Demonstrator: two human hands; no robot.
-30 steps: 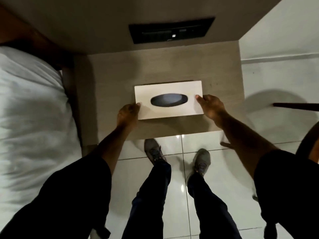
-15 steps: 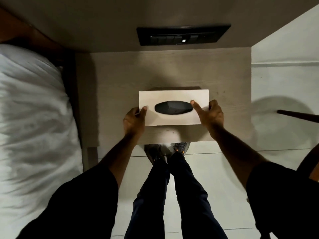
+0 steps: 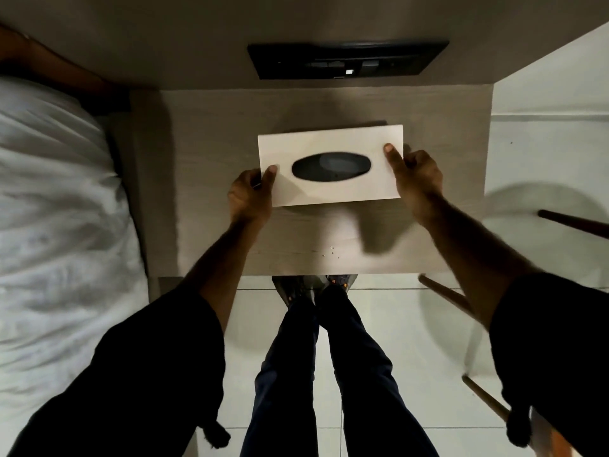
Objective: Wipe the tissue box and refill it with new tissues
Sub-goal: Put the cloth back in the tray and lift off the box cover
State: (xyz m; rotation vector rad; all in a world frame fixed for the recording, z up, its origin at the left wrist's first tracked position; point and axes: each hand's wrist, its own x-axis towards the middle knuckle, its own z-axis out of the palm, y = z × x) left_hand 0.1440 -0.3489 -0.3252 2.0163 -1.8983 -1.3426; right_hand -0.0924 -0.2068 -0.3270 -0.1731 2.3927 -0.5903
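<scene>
A pale rectangular tissue box with a dark oval opening on top is held over the wooden bedside table. No tissue shows in the opening. My left hand grips the box's left end, thumb on the top face. My right hand grips the right end, thumb lying on the top near the far corner. The box casts a shadow on the table below it, so it seems raised off the surface.
A bed with white bedding runs along the left. A black switch panel sits on the wall behind the table. Wooden chair legs stand on the white tiled floor at right. Small crumbs lie near the table's front edge.
Both hands have closed on the ends of the box and raised it off the table. The view has moved closer over the table, and my feet now stand at its front edge.
</scene>
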